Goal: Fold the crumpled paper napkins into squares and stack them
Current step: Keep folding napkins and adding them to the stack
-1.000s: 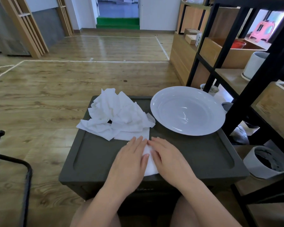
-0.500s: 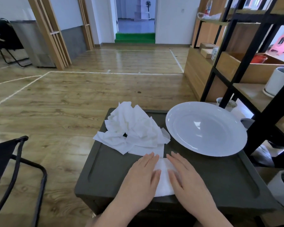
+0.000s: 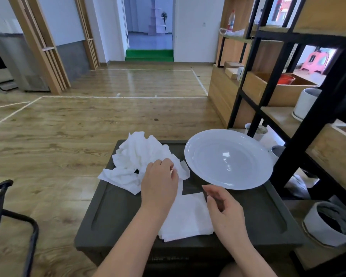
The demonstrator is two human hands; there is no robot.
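Since the earlier frame both hands have left the folded napkin point(image 3: 185, 216): the left hand point(image 3: 159, 183) has reached forward and pinches an edge of the crumpled napkins point(image 3: 136, 156) just ahead of it. The right hand point(image 3: 225, 211) hovers loosely curled and empty by the folded napkin on the desk point(image 3: 116, 212). One fold seems done; next, pull one sheet free and flatten it between the hands.

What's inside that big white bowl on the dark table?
Nothing shows inside the white bowl; only light glints on its bare inner surface. The table beneath it is covered, so anything under it cannot be seen.
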